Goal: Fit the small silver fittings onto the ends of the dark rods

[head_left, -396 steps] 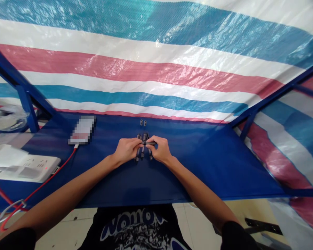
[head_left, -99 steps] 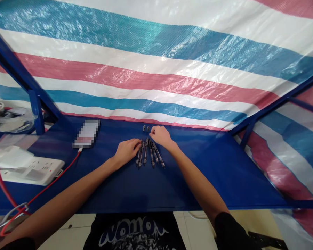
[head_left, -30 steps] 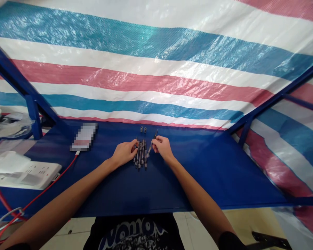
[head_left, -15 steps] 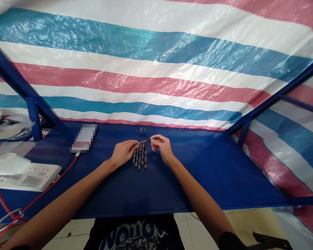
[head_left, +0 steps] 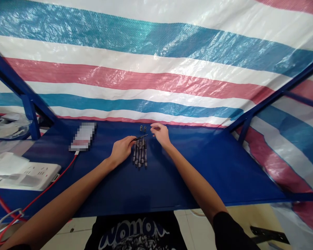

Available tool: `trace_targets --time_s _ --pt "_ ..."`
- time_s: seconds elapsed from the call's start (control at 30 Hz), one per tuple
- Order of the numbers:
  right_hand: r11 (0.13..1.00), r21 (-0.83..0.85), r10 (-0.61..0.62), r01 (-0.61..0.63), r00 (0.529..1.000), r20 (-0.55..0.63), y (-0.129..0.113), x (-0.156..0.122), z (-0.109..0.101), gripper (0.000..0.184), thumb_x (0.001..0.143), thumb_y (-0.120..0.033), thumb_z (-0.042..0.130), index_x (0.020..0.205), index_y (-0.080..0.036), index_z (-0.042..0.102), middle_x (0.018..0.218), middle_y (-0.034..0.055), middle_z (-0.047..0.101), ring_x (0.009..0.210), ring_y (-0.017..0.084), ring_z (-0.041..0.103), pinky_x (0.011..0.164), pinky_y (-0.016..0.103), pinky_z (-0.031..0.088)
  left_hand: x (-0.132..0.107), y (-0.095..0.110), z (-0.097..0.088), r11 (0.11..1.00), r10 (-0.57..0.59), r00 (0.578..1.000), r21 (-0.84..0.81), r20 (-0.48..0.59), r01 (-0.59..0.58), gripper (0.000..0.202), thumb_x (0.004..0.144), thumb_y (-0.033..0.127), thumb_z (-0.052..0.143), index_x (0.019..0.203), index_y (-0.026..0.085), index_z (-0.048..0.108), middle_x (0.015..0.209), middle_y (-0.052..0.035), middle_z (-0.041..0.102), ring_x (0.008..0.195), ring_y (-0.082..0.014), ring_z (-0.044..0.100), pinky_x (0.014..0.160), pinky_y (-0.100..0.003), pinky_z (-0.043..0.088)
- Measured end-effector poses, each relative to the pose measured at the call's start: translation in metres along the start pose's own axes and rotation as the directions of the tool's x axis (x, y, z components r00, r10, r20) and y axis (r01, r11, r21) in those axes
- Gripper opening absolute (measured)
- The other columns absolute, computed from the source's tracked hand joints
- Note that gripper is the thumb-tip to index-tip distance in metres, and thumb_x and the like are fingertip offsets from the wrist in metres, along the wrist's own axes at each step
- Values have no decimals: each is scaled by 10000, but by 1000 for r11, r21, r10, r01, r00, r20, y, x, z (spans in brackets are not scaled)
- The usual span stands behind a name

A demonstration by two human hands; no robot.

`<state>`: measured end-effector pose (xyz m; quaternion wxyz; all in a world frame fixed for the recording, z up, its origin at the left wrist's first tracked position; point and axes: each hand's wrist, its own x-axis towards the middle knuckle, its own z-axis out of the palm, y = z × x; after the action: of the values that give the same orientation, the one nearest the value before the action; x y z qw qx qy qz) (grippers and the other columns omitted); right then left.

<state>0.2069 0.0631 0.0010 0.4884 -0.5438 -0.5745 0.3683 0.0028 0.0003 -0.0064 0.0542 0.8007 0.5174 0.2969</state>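
Pen (head_left: 141, 138) passed into my left hand (head_left: 121, 151), fingers (head_left: 130, 140) closed on it; my right hand (head_left: 159, 133) opened beside two dark cylinders (head_left: 143, 128) beyond the lined-up pens (head_left: 139, 155) on the bench (head_left: 198, 173).

Blue lettering outlined in white, read roughly as "WOMON", is printed across the front of a black T-shirt (head_left: 134, 231), with further print below it cut off by the frame. The small marks on a white plastic power strip (head_left: 28, 175) cannot be read, and any marking on a flat rectangular pixelated object (head_left: 82, 136) is hidden by the blur.
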Motion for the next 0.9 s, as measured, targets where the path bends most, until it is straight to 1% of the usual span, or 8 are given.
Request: trace_targets --time_s 0.07,0.17,0.33,0.47,0.6,0.7,0.8,0.9 --pt "996 -65 53 -55 998 -28 6 17 5 309 673 -207 643 978 -159 663 900 44 663 738 150 621 649 281 539 0 -2 2 1000 4 1000 -13 -11 -4 254 931 261 421 1049 198 637 1058 -39 694 940 -197 652 815 -281 486" --pt "974 -224 31 -32 999 -7 9 32 17 344 616 -182 728 956 -154 687 974 67 671 857 185 627 832 343 507 0 -3 4 1000 4 1000 -25 -29 -4 249 926 263 429 1036 197 643 1049 -39 698 934 -201 654 813 -287 491" --pt "937 -347 -5 34 997 83 6 32 24 136 622 -159 744 748 -166 694 841 55 694 854 212 632 851 356 479 1 -5 3 1000 -3 999 -31 -36 2 240 919 252 440 1027 202 649 1037 -36 703 924 -202 659 802 -290 498" --pt "963 -250 -99 97 995 4 1 8 5 69 751 -206 611 776 -162 658 779 38 676 765 182 631 783 334 488 1 -5 4 999 11 998 -35 -57 -13 236 920 242 442 1019 198 651 1029 -39 706 918 -198 661 797 -287 502" --pt "991 0 -131 132 987 93 -3 -30 -17 228 842 -270 474 984 -168 621 697 -4 604 518 109 555 539 251 462 0 -5 6 997 47 997 -50 -60 -50 232 925 247 447 1028 191 647 1018 -40 706 905 -194 661 781 -286 502" --pt "989 64 -138 135 989 43 -5 -50 -23 284 805 -320 565 1053 -182 584 642 -35 562 454 88 483 476 231 429 0 -5 5 993 85 994 -77 -73 -91 215 925 268 469 1027 196 644 996 -31 705 887 -181 658 768 -271 494" --pt "984 128 -127 124 992 16 -6 -56 -24 254 749 -343 656 941 -189 592 636 -34 574 455 88 483 472 233 431 0 -5 3 989 107 991 -97 -84 -115 201 923 281 489 1022 197 643 956 -25 702 846 -164 654 747 -252 483" --pt "979 155 -132 133 991 -19 -7 -55 -24 201 766 -358 648 856 -179 630 604 -26 559 469 94 491 478 236 432 -1 -5 3 988 114 990 -95 -83 -122 206 925 293 490 1023 199 645 930 -23 699 814 -155 648 720 -243 474"
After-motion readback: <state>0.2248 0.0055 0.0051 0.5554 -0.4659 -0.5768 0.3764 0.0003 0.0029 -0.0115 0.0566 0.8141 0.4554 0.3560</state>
